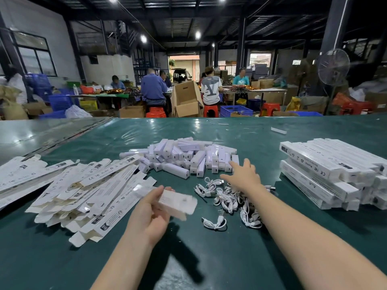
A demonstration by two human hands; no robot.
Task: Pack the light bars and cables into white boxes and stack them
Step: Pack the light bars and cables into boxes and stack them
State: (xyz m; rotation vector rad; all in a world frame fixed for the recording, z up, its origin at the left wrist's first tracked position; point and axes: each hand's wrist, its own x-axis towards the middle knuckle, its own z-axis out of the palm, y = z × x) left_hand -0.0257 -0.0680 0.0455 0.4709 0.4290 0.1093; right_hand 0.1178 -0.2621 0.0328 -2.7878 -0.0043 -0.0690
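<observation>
My left hand [150, 212] grips a white box [177, 203], blurred, held above the green table. My right hand [244, 176] reaches forward with fingers spread and relaxed, its fingertips at the near edge of the heap of white light bars [184, 158]. Under that hand and wrist lies a tangle of white coiled cables [228, 201]. A fan of flat, unfolded white boxes [83, 189] covers the table to the left. A stack of packed white boxes [335, 172] stands on the right.
The green table [209, 258] extends far ahead, with a lone white piece [278, 130] near its back. Beyond it, people sit at benches among cardboard boxes [186, 100], blue crates [236, 110] and red stools; a standing fan [333, 65] is on the right.
</observation>
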